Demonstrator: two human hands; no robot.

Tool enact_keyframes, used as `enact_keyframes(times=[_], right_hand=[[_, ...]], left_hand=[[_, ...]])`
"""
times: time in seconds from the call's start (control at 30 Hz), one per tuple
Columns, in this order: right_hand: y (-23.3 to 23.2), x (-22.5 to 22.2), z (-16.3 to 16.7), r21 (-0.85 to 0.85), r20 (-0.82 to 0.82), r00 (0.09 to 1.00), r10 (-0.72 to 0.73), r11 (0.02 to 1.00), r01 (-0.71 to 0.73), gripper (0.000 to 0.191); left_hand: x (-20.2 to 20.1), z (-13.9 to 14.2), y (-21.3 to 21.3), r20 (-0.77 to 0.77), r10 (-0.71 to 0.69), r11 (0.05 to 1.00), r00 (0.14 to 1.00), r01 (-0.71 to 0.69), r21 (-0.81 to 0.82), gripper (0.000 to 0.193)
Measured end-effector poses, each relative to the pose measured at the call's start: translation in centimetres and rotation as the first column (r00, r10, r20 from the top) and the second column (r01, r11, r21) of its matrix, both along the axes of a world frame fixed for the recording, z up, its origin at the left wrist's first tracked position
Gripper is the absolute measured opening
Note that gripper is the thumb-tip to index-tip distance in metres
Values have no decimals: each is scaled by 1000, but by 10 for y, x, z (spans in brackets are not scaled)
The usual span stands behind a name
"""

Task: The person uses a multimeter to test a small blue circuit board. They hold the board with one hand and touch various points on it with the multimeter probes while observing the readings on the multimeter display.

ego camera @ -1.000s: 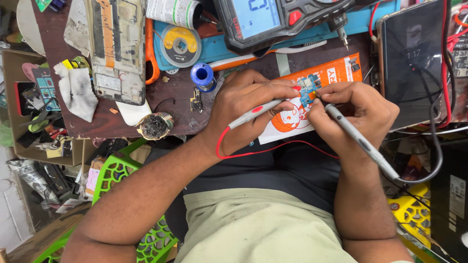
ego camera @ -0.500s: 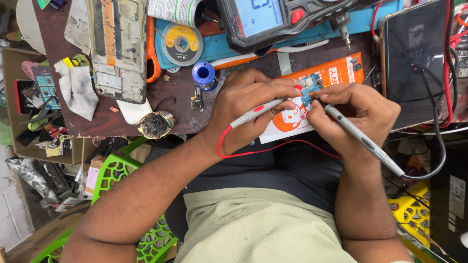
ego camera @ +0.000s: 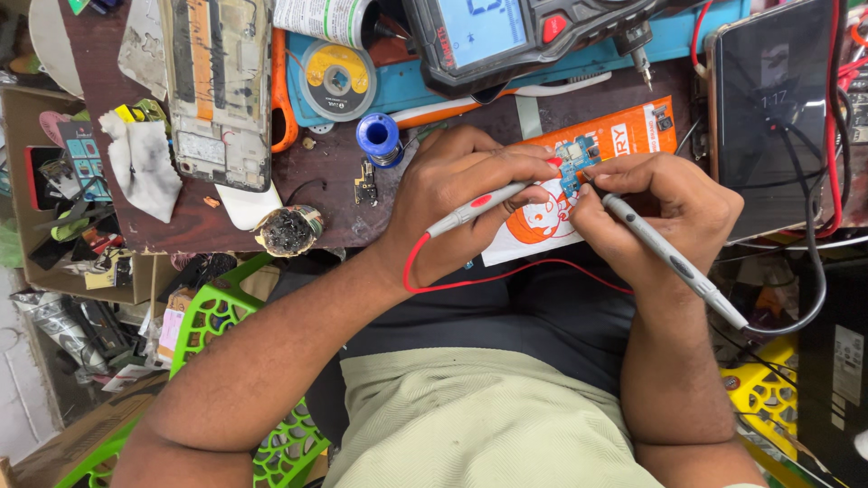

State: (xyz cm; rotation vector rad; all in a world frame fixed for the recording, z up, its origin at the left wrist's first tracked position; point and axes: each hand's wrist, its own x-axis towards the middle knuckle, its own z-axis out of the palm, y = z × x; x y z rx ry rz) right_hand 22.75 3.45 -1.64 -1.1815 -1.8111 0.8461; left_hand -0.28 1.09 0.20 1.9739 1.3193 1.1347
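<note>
Both hands (ego camera: 470, 194) (ego camera: 665, 212) stayed probing the circuit board (ego camera: 575, 161).

On your bench (ego camera: 325, 194), take the blue spool (ego camera: 379, 137) as marker: left of it lies an opened phone (ego camera: 217, 86), beyond that a white cloth (ego camera: 145, 163); above it a solder reel (ego camera: 336, 79); below-left sits a charred round tip cleaner (ego camera: 289, 229); far right lies a dark tablet (ego camera: 768, 108).

- We see the right hand (ego camera: 660, 212) shift slightly leftward toward frame centre, its grey probe (ego camera: 665, 258) now tilting steeper.
- We notice the left hand (ego camera: 470, 194) inch its red-marked probe (ego camera: 479, 206) closer to the small blue circuit board (ego camera: 574, 161).
</note>
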Motion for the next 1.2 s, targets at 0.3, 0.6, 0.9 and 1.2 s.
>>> enact_keyframes(times=[0.3,0.6,0.9,1.2], right_hand=[[-1,-2,1,-35,-35,999,-6,999,5,16],[0,-2,0,-20,-14,1000,-6,1000,6,15],[0,-2,0,-19,-25,1000,0,1000,-1,15],[2,0,-1,-12,-11,1000,2,1000,-2,15]], left_hand=[[-1,0,0,-3,-1,1000,1000,1,3,23],[0,-1,0,2,0,1000,1000,0,4,22],[0,0,0,3,-1,1000,1000,1,1,22],[0,1,0,10,0,1000,1000,0,5,22]])
